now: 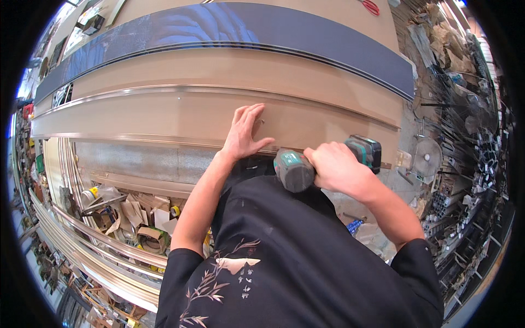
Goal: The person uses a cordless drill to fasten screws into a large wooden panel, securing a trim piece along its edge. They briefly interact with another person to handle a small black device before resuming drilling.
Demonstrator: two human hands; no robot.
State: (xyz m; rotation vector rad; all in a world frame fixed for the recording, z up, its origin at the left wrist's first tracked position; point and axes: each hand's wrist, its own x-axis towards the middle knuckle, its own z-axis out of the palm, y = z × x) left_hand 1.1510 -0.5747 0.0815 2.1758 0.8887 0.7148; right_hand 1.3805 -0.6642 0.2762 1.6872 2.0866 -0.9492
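My right hand (338, 165) is wrapped round the handle of a teal and black cordless drill (294, 170). The drill's rounded rear faces me, and its front end is hidden beyond the body at the near edge of a long beige panel (164, 113). Metal-coloured edging runs along both long sides of this panel. On its surface lies my left hand (244, 134), fingers stretched out and thumb apart, left of the drill. Beside the fingers is a small dark spot, too small to make out.
Farther back on the beige work surface (284, 65) lies a long dark-blue panel (317, 35). Red-handled scissors (371, 6) sit at the far edge. At right stand a fan (426, 157) and racks of metal profiles (445, 202). Long bars (104, 240) and scraps fill the lower left.
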